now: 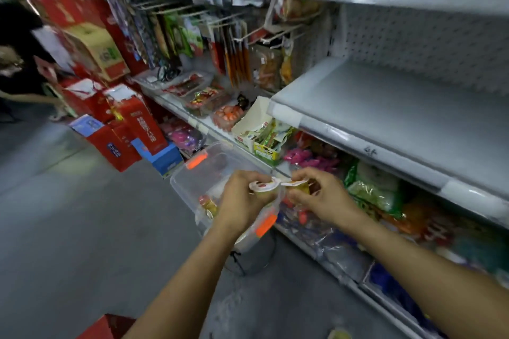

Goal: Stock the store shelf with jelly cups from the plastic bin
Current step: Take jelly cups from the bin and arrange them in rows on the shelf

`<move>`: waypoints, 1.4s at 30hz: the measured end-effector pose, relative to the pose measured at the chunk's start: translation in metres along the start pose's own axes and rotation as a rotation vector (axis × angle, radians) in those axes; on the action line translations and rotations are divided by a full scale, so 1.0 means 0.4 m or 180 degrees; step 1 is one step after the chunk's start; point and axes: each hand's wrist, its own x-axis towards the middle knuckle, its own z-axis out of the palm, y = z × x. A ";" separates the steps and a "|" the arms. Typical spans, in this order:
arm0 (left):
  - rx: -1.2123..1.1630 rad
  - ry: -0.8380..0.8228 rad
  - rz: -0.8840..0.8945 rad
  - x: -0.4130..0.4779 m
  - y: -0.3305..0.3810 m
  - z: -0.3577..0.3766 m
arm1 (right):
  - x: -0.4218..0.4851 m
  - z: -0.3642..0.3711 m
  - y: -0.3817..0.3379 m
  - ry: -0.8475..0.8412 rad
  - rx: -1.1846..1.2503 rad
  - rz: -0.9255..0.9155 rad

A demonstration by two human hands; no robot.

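Both hands meet in front of the shelving, just above a clear, open-topped plastic bin (pixel 192 173). The left hand (pixel 242 199) curls its fingers round a jelly cup (pixel 263 187) with a white lid, its grip closed on the cup's side and rim. The right hand (pixel 319 195) holds a second jelly cup (pixel 298 184), yellowish under its peel lid, with its grip pinching the cup between thumb and fingers. The two cups are rim to rim, but blur hides whether they actually touch. The bin has orange latches (pixel 197 160) at its near and far ends. It sits low beside the shelving, raised off the floor (pixel 82 228) on something dark and round that I cannot make out. A few more cups (pixel 208 205) lie inside it against the left wall. A grey shelf (pixel 385 107) with a perforated back panel runs off to the right, higher than the hands. The level beneath it holds green bags (pixel 371 187) and pink packets (pixel 311 159). Farther along stands an open carton (pixel 264 143) of green snack packs, with hanging packets (pixel 170 36) on hooks above. Red boxes (pixel 132 124) are stacked on the floor to the left. Another person (pixel 16 63) shows partly at the far left edge.
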 end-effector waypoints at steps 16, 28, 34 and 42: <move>-0.0275 -0.0691 0.0916 -0.202 0.625 0.298 | -0.590 -0.638 -0.114 0.1357 -0.0524 0.0120; -0.0536 -0.1066 0.1569 -0.568 1.112 0.680 | -1.135 -1.090 -0.046 0.1866 -0.0573 0.0159; -0.0593 -0.1109 0.1715 -0.654 1.281 0.795 | -1.292 -1.264 -0.035 0.2063 -0.0570 0.0126; -0.0768 -0.1241 0.1987 -0.639 1.475 0.870 | -1.360 -1.477 -0.051 0.2640 -0.0554 -0.0186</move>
